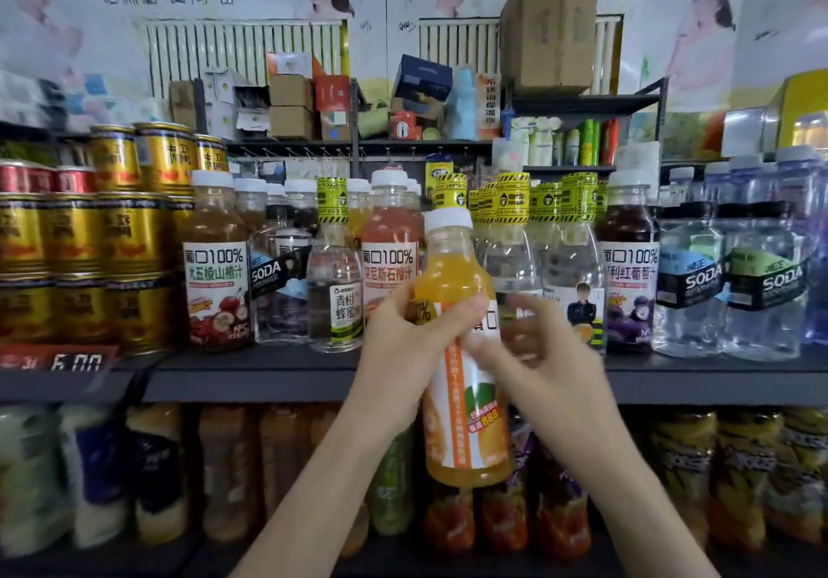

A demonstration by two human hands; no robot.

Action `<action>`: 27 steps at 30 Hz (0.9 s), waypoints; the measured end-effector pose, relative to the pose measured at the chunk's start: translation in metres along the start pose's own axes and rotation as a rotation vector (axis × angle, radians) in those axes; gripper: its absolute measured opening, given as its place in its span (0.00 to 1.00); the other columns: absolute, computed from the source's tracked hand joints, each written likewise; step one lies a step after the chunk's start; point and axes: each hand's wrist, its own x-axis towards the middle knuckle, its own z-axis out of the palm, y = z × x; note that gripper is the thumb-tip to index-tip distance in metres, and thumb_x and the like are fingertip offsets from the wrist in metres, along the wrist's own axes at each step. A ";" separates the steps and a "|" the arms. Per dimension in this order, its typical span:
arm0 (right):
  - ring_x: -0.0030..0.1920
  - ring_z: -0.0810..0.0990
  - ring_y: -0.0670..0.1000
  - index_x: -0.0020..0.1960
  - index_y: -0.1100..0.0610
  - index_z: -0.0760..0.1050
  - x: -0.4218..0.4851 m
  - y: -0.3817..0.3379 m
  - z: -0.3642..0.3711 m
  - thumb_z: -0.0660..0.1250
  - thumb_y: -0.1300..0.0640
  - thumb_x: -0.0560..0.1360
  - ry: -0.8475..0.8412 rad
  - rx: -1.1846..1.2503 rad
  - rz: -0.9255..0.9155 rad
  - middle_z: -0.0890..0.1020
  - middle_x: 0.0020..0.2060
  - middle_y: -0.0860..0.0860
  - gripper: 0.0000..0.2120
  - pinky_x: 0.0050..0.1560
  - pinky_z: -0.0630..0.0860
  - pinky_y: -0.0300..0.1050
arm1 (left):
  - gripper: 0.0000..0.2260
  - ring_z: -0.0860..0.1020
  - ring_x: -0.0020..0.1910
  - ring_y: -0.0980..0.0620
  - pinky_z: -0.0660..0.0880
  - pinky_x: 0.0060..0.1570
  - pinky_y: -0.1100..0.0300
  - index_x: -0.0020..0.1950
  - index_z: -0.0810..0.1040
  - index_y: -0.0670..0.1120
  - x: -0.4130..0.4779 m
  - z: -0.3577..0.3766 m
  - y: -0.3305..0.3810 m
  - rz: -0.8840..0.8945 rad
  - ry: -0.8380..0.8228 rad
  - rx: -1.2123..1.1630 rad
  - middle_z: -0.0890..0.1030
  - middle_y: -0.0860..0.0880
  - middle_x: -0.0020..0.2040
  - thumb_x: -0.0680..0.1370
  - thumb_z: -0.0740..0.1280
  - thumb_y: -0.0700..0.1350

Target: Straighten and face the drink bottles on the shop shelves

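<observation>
The left hand (403, 335) is wrapped around the middle of an orange juice bottle (463, 273) with a white cap. The bottle is held nearly upright in the air, in front of the middle of the shelf's (269, 376) front edge. The right hand (549, 353) is blurry, with its fingers curled at the bottle's right side. I cannot tell if it grips. Just behind stands a pink juice bottle (389, 259). Gold cans (71, 241) fill the shelf's left end.
</observation>
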 end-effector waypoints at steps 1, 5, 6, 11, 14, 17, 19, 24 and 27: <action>0.45 0.81 0.39 0.56 0.46 0.73 -0.006 -0.002 0.006 0.74 0.41 0.65 -0.158 0.087 0.084 0.82 0.47 0.42 0.23 0.47 0.78 0.35 | 0.15 0.83 0.42 0.42 0.79 0.41 0.52 0.54 0.79 0.40 -0.001 0.000 0.000 -0.017 0.011 -0.020 0.84 0.41 0.44 0.69 0.75 0.41; 0.48 0.84 0.49 0.55 0.51 0.78 -0.010 0.000 0.020 0.75 0.50 0.69 -0.389 0.344 0.259 0.85 0.47 0.49 0.17 0.54 0.79 0.50 | 0.13 0.84 0.43 0.43 0.80 0.42 0.53 0.54 0.80 0.41 -0.006 -0.004 0.006 -0.119 0.019 -0.012 0.84 0.42 0.46 0.70 0.74 0.40; 0.48 0.84 0.49 0.55 0.52 0.78 -0.009 0.000 0.020 0.74 0.52 0.71 -0.400 0.360 0.254 0.85 0.47 0.49 0.14 0.53 0.80 0.49 | 0.13 0.84 0.43 0.44 0.80 0.43 0.53 0.53 0.80 0.42 -0.007 -0.006 0.008 -0.145 0.000 0.032 0.85 0.43 0.45 0.70 0.74 0.41; 0.48 0.84 0.48 0.57 0.53 0.77 -0.011 -0.007 0.017 0.69 0.51 0.73 -0.524 0.391 0.283 0.85 0.47 0.48 0.13 0.47 0.78 0.42 | 0.17 0.84 0.41 0.47 0.79 0.37 0.57 0.51 0.82 0.43 -0.012 -0.018 0.016 -0.165 -0.013 0.113 0.85 0.45 0.43 0.64 0.75 0.47; 0.48 0.84 0.49 0.56 0.53 0.76 -0.011 -0.007 0.018 0.69 0.53 0.73 -0.537 0.390 0.268 0.85 0.47 0.48 0.13 0.48 0.78 0.44 | 0.19 0.84 0.41 0.47 0.78 0.37 0.57 0.51 0.81 0.44 -0.016 -0.026 0.017 -0.160 -0.032 0.135 0.85 0.45 0.44 0.62 0.74 0.49; 0.46 0.84 0.48 0.55 0.51 0.76 -0.016 -0.005 0.027 0.73 0.52 0.69 -0.429 0.352 0.229 0.85 0.46 0.47 0.15 0.51 0.80 0.49 | 0.21 0.83 0.47 0.50 0.78 0.45 0.58 0.55 0.80 0.48 -0.018 -0.042 0.018 -0.108 -0.086 0.234 0.84 0.49 0.49 0.65 0.72 0.55; 0.45 0.84 0.45 0.53 0.49 0.77 -0.019 -0.005 0.036 0.76 0.50 0.66 -0.271 0.305 0.168 0.85 0.44 0.44 0.17 0.51 0.80 0.51 | 0.24 0.80 0.53 0.57 0.75 0.52 0.60 0.60 0.77 0.53 -0.016 -0.056 0.019 0.007 -0.025 0.335 0.83 0.54 0.53 0.69 0.67 0.63; 0.39 0.82 0.41 0.46 0.49 0.77 -0.019 -0.012 0.064 0.73 0.40 0.54 0.098 0.315 0.117 0.84 0.39 0.40 0.24 0.46 0.79 0.48 | 0.20 0.77 0.49 0.59 0.75 0.49 0.63 0.66 0.72 0.51 0.010 -0.103 0.011 0.242 0.473 0.872 0.78 0.56 0.52 0.76 0.65 0.57; 0.39 0.81 0.39 0.46 0.49 0.76 -0.012 -0.020 0.082 0.70 0.36 0.50 0.227 0.292 0.108 0.84 0.40 0.39 0.28 0.45 0.77 0.47 | 0.28 0.71 0.62 0.50 0.71 0.59 0.56 0.72 0.64 0.47 0.035 -0.118 0.001 0.148 0.423 1.020 0.72 0.49 0.64 0.75 0.66 0.57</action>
